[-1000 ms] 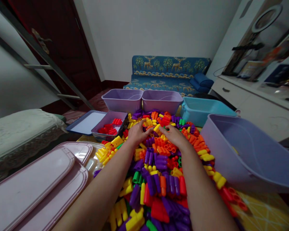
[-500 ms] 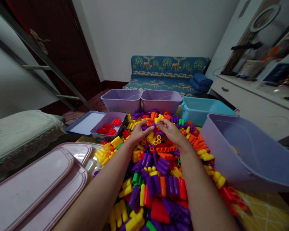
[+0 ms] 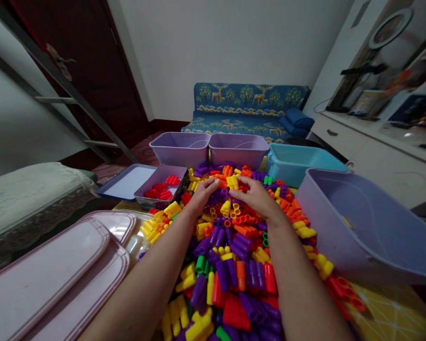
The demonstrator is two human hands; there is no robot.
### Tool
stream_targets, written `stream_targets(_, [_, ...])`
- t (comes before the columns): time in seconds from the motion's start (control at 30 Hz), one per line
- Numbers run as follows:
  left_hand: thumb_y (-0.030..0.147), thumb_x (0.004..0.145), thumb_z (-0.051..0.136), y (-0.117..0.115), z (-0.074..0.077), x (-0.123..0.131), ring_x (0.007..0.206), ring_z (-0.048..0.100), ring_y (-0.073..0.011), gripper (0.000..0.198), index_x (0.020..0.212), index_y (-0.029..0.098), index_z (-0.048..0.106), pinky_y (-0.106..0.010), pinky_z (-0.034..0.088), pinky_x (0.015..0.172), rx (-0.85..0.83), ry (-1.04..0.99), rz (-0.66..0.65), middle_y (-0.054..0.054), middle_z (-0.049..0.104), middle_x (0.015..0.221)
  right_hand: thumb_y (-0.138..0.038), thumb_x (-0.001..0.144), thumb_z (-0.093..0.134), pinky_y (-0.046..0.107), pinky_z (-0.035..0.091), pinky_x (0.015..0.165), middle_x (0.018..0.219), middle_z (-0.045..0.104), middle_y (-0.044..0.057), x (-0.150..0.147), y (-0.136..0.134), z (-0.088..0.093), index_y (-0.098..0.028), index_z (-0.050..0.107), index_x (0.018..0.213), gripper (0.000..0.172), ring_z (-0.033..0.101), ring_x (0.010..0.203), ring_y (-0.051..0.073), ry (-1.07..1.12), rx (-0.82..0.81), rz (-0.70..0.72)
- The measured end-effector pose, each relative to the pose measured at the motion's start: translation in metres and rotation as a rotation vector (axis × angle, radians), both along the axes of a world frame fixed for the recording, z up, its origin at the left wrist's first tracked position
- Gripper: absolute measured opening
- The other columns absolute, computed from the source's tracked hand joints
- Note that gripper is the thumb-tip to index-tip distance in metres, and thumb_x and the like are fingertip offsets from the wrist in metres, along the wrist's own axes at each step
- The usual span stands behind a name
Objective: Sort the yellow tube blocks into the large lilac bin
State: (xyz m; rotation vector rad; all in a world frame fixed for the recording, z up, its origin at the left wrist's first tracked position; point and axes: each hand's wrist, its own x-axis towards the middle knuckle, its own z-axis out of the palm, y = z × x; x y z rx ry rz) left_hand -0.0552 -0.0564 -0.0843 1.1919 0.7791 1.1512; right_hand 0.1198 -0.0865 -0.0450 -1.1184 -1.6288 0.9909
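Note:
A big heap of plastic tube blocks (image 3: 234, 265) in purple, yellow, orange, red and green covers the table in front of me. Both my arms reach over the heap toward its far end. My left hand (image 3: 203, 193) rests with fingers stretched among the blocks, fingertips near a red piece. My right hand (image 3: 253, 195) hovers just above the heap with fingers curled; whether it pinches a block is unclear. A yellow block (image 3: 232, 181) sits between the two hands' fingertips.
A small purple tray (image 3: 155, 190) holding red blocks and a blue lid (image 3: 128, 182) lie far left. Two purple bins (image 3: 213, 149) and a blue bin (image 3: 298, 163) stand behind the heap. A large tipped purple bin (image 3: 365, 227) lies right; pink lids (image 3: 57, 270) lie left.
Both hands have moved slightly farther up the heap and drawn together, lifting a little off the blocks. Some orange and yellow pieces under them have shifted.

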Motion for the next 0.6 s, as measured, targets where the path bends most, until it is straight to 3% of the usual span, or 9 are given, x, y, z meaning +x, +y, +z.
stream_targets(0.1, [0.058,0.075,0.063,0.001,-0.002,0.001,0.063,0.066,-0.0155,0.049,0.096,0.014,0.066,-0.027,0.054,0.060,-0.077,0.000,0.013,-0.005,0.071,0.080,-0.030,0.071,0.072,0.039,0.051,0.092,0.112,0.069,0.007,0.000,0.003,-0.003,-0.018,0.067,0.108,0.039,0.065,0.102,0.023,-0.078,0.048,-0.053])
stream_targets(0.23, [0.059,0.074,0.063,0.002,-0.003,0.002,0.057,0.065,-0.0149,0.051,0.099,0.014,0.066,-0.029,0.055,0.058,-0.095,0.024,0.020,-0.005,0.071,0.077,-0.032,0.071,0.071,0.039,0.052,0.089,0.108,0.070,0.007,0.001,0.006,-0.009,-0.019,0.069,0.104,0.035,0.066,0.098,0.023,-0.142,0.078,-0.119])
stream_targets(0.37, [0.057,0.073,0.065,0.002,0.000,0.001,0.069,0.066,-0.0167,0.048,0.093,0.014,0.071,-0.027,0.053,0.065,0.003,0.085,0.048,-0.005,0.073,0.081,-0.034,0.072,0.070,0.039,0.055,0.082,0.109,0.069,0.008,0.004,0.012,-0.015,-0.020,0.072,0.098,0.029,0.067,0.091,0.023,-0.213,0.145,-0.202])
stream_targets(0.53, [0.049,0.068,0.074,0.005,-0.004,0.001,0.083,0.066,-0.0183,0.043,0.094,0.014,0.072,-0.028,0.051,0.079,0.151,0.157,0.000,-0.005,0.074,0.090,-0.034,0.072,0.071,0.044,0.048,0.095,0.109,0.070,0.010,0.006,0.013,-0.014,-0.021,0.075,0.093,0.025,0.064,0.102,0.026,-0.340,0.253,-0.212])
stream_targets(0.6, [0.046,0.067,0.075,0.007,-0.007,0.002,0.082,0.067,-0.0189,0.045,0.098,0.014,0.071,-0.030,0.051,0.079,0.160,0.177,-0.012,-0.006,0.074,0.091,-0.031,0.073,0.070,0.043,0.049,0.091,0.102,0.072,0.008,0.005,0.012,-0.012,-0.021,0.075,0.093,0.023,0.066,0.096,0.026,-0.381,0.224,-0.199])
